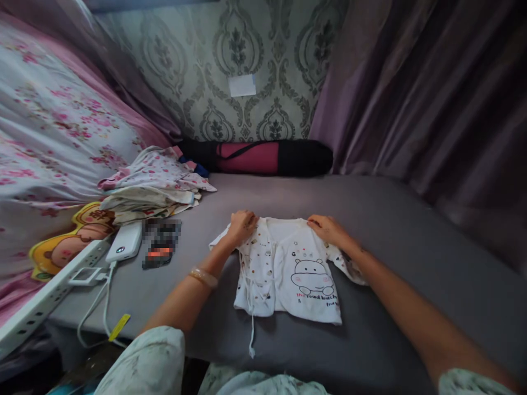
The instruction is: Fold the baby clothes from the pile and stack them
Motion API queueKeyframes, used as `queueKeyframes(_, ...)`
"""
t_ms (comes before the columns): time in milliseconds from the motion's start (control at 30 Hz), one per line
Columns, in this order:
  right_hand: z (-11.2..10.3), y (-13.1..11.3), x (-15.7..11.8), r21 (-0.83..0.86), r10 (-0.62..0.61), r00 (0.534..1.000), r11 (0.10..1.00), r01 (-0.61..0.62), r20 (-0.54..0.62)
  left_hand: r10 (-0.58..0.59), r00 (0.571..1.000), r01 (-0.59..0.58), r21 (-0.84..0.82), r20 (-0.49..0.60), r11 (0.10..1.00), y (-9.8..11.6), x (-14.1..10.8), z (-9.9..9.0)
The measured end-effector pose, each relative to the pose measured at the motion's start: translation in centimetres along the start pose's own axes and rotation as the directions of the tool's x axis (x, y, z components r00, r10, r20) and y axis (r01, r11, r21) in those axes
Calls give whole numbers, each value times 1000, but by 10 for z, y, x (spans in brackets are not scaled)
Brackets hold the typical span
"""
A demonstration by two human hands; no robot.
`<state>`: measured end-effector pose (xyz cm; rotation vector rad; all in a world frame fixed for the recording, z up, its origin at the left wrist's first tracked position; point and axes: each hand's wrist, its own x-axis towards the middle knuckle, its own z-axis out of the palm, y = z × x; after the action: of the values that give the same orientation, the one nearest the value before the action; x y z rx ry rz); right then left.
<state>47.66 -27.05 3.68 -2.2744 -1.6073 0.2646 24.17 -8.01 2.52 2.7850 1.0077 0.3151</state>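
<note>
A small white baby wrap shirt lies spread on the grey sheet, its neckline away from me. A cartoon hippo and lettering are printed on its right front, small brown motifs on its left. White ties hang down the left panel, one reaching past the hem. My left hand is closed on the shirt's left shoulder, fingers curled over the cloth. At the opposite shoulder, my right hand pinches the fabric near the collar. The right sleeve is partly hidden under my right forearm.
Folded clothes are piled at the back left. Nearby lie a white power bank, a blurred-out item, a power strip with cables and a yellow cushion. A black-and-red roll bag rests along the wall; curtains hang both sides.
</note>
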Motion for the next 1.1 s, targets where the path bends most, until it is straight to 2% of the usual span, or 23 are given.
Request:
queueKeyframes(233, 6, 10, 16, -201, 11, 998, 980, 1, 58, 45, 999, -44, 74, -3, 996, 1, 26, 11)
queueKeyframes(500, 7, 22, 46, -297, 34, 993, 955, 0, 109, 44, 999, -45, 94, 14, 995, -3, 60, 25)
queueKeyframes(833, 9, 37, 79, -344, 13, 991, 938, 35, 137, 44, 999, -46, 70, 21, 997, -12, 93, 42)
queueKeyframes(1100, 5, 40, 103, -342, 34, 992, 939, 10, 124, 3, 1000, -2, 81, -7, 997, -18, 120, 42)
